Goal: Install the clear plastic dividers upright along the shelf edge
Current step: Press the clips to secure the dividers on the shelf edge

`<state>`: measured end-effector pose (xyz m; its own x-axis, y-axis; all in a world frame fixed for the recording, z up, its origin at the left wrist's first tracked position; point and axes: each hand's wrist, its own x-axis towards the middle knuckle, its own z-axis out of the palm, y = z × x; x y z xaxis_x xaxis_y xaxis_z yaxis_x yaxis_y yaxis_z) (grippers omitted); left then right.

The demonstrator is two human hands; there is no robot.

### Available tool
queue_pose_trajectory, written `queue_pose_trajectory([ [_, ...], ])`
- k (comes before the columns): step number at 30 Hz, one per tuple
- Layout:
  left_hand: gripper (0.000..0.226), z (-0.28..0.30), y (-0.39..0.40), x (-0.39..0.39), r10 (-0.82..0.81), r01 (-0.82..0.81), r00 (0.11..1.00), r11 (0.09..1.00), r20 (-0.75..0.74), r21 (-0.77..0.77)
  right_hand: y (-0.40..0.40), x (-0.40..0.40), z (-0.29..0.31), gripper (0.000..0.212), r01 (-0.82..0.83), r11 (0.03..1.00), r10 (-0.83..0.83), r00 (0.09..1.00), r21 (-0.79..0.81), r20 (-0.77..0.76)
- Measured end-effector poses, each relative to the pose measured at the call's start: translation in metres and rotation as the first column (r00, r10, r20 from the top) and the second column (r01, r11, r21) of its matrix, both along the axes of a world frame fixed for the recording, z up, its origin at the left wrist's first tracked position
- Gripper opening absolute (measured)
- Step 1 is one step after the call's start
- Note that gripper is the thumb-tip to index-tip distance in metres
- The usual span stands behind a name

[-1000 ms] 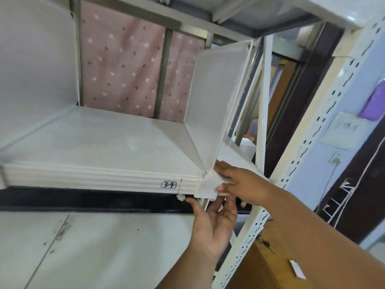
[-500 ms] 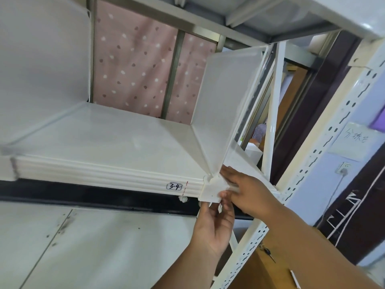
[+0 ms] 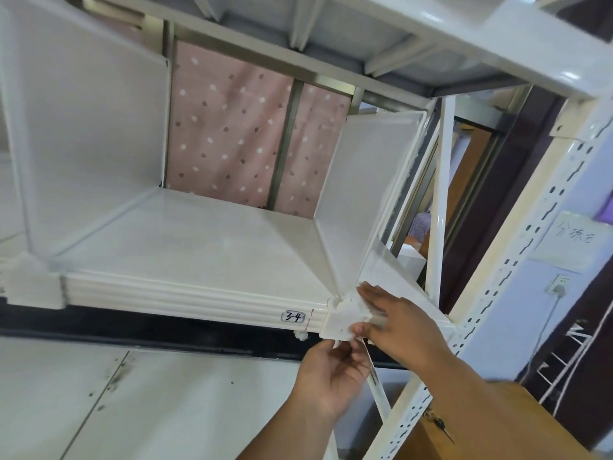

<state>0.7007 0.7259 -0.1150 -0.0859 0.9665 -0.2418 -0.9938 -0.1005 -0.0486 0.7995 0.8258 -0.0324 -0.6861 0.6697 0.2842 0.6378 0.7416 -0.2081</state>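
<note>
Clear divider (image 3: 368,190) upright, foot clip half hidden under right hand (image 3: 403,323)

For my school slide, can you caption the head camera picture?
Both hands, left hand and right hand, fit a clear divider onto the shelf edge.

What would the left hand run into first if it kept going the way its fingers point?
Most likely the white clip at the divider's foot on the shelf's front edge. The left hand points up at it from just below, fingertips apparently touching its lower edge; depth is unclear.
</note>
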Motion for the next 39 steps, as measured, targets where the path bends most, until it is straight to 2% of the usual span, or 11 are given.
queue_pose_trajectory([
  [6, 0.029, 0.006, -0.002, -0.006, 0.002, -0.004, 1.0, 0.996, -0.027, -0.09, -0.015, -0.005, 0.003, 0.084, 0.07, 0.993, -0.071, 0.997, 0.098, 0.013],
  [12, 0.03, 0.006, -0.007, -0.011, -0.008, 0.003, 0.999, 0.995, -0.045, -0.103, -0.018, -0.012, 0.012, 0.091, 0.1, 0.993, -0.104, 0.992, 0.061, 0.066],
  [18, 0.03, 0.008, -0.012, -0.014, -0.016, 0.012, 0.999, 0.996, -0.052, -0.084, -0.019, -0.016, 0.012, 0.097, 0.139, 0.99, -0.141, 0.988, 0.038, 0.067],
  [29, 0.026, 0.007, -0.017, -0.023, -0.033, 0.03, 0.998, 0.998, -0.053, -0.058, -0.026, -0.023, 0.009, 0.098, 0.232, 0.961, -0.252, 0.959, 0.151, 0.129],
  [34, 0.026, 0.006, -0.021, -0.029, -0.031, 0.028, 0.998, 0.998, -0.053, -0.048, -0.027, -0.028, 0.008, 0.107, 0.235, 0.943, -0.276, 0.948, 0.234, 0.159],
  [39, 0.029, 0.004, -0.025, -0.034, -0.01, 0.008, 0.999, 0.998, -0.035, -0.058, -0.033, -0.032, 0.008, 0.098, 0.246, 0.934, -0.293, 0.942, 0.259, 0.161],
])
